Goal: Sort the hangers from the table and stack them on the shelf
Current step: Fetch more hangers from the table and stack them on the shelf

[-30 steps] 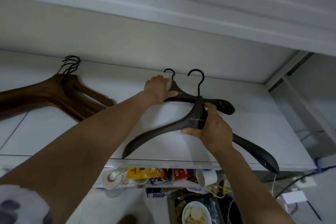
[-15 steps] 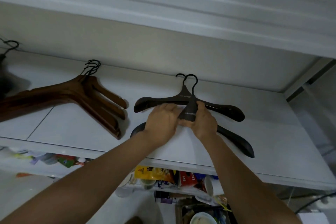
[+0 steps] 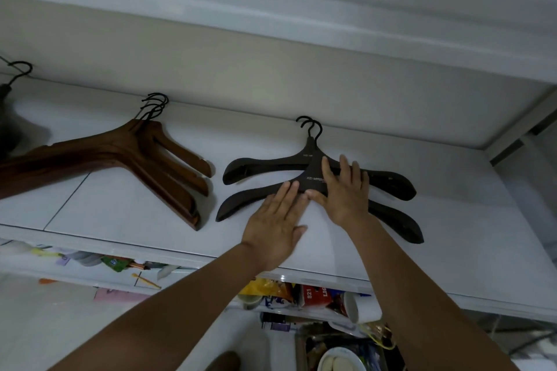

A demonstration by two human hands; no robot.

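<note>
At the far left edge I saw a dark hanger, mostly cut off, lying on the white shelf. Next came a stack of brown wooden hangers, their hooks bunched toward the back wall and their arms fanned toward the shelf's front edge. Just beside them lay two black hangers with their hooks nearly aligned. The front black hanger overlapped the rear black hanger and sat nearer the front edge.

The left hand reached up from the lower left and lay palm down on the shelf. Its fingers were straight, the tips touching the front hanger's lower edge near the middle, and its grip was released. The right hand lay flat across the front hanger's neck with its fingers spread. Its thumb sat just beside the left fingertips, and its grip was likewise released, holding nothing. Below, a lower shelf held snack packets and a white mug on its side.
</note>
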